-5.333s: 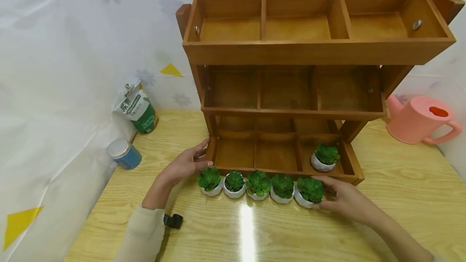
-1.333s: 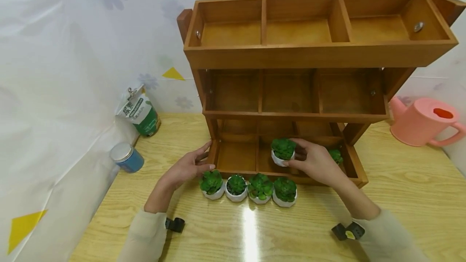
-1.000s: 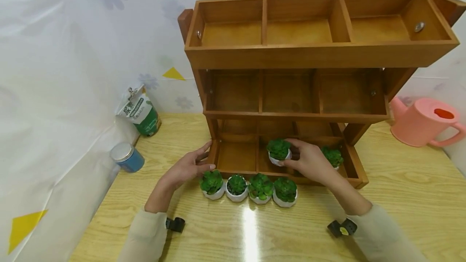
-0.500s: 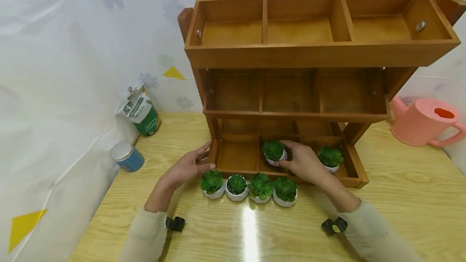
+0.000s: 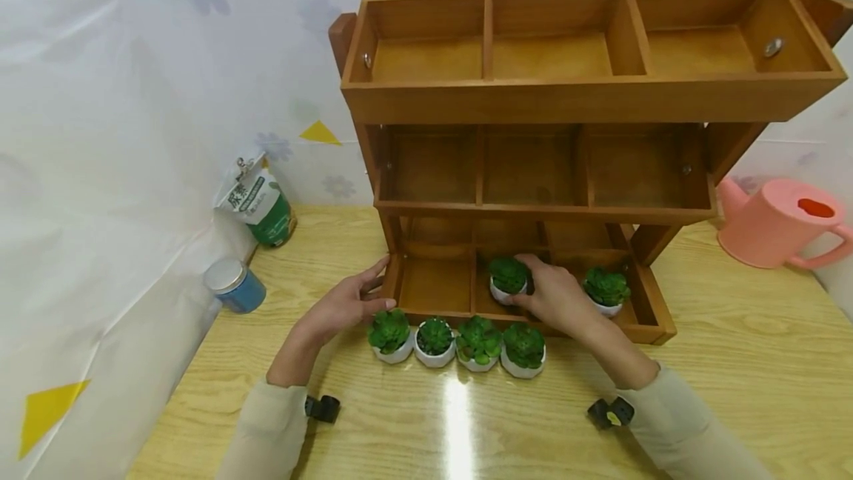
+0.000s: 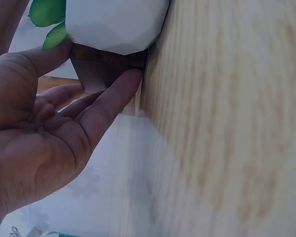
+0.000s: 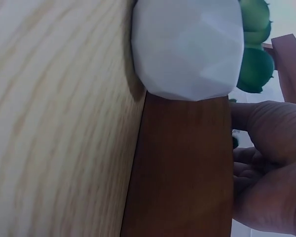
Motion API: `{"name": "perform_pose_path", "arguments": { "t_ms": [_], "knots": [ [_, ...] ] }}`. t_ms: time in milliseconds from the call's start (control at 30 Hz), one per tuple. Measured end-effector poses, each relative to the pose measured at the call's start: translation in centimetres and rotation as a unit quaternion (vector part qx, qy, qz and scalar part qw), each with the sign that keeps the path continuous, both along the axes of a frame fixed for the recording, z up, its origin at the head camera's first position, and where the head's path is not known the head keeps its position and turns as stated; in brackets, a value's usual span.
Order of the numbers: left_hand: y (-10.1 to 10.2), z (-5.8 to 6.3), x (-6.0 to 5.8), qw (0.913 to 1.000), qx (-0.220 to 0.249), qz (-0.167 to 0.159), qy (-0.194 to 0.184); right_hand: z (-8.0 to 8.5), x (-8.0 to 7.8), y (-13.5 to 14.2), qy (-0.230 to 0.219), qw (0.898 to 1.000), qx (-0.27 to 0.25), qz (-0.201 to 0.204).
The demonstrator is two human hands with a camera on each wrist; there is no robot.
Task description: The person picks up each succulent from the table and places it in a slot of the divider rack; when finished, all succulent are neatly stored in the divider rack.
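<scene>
My right hand [image 5: 553, 295] pinches a succulent [image 5: 509, 275] in a white faceted pot, between thumb and fingers. This pot stands upright in the middle compartment of the bottom tier of a three-tier wooden plant shelf [image 5: 593, 98]. In the right compartment sits another potted succulent [image 5: 606, 287]. My left hand [image 5: 343, 307] holds the bottom tier's left front corner, thumb on the front edge and fingers along the side. A row of several potted succulents stands on the table before the shelf; the leftmost pot [image 6: 116, 22] is close by my left thumb. In the right wrist view, the tier's front board hides the held pot.
A pink watering can [image 5: 780, 222] stands right of the shelf. At the left are a blue jar [image 5: 235, 286] with a silvery lid and a green-and-white pouch [image 5: 260, 202] closed by a clip. White sheeting [image 5: 100, 206] bounds the table's left and back.
My right hand has carried the succulent from the row's right end into the bottom middle compartment, where its tilted pot has come upright. My left hand has stayed on the shelf corner.
</scene>
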State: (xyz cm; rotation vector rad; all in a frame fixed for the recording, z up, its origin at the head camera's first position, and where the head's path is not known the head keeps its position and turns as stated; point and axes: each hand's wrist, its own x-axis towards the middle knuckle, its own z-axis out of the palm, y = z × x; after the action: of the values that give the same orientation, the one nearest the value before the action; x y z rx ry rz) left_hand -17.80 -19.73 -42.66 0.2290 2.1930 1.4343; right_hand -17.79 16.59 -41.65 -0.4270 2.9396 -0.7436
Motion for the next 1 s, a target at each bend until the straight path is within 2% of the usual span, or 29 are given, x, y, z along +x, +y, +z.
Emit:
{"name": "perform_pose_path", "arguments": {
  "t_ms": [200, 433, 733, 1000],
  "knots": [
    [0.0, 0.1, 0.0, 1.0, 0.007, -0.005, -0.001, 0.7, 0.4, 0.4, 0.001, 1.0, -0.006, -0.003],
    [0.0, 0.1, 0.1, 1.0, 0.007, -0.003, -0.002, 2.0, 1.5, 2.2, -0.008, 0.998, -0.059, 0.001],
    [-0.1, -0.1, 0.1, 0.9999, 0.011, -0.005, -0.004, 2.9, 3.8, 5.6, 0.017, 0.996, -0.086, 0.032],
    [-0.2, -0.2, 0.0, 0.9999, 0.008, -0.006, 0.001, 2.9, 5.7, 7.4, 0.005, 0.989, -0.142, 0.037]
  ]
}}
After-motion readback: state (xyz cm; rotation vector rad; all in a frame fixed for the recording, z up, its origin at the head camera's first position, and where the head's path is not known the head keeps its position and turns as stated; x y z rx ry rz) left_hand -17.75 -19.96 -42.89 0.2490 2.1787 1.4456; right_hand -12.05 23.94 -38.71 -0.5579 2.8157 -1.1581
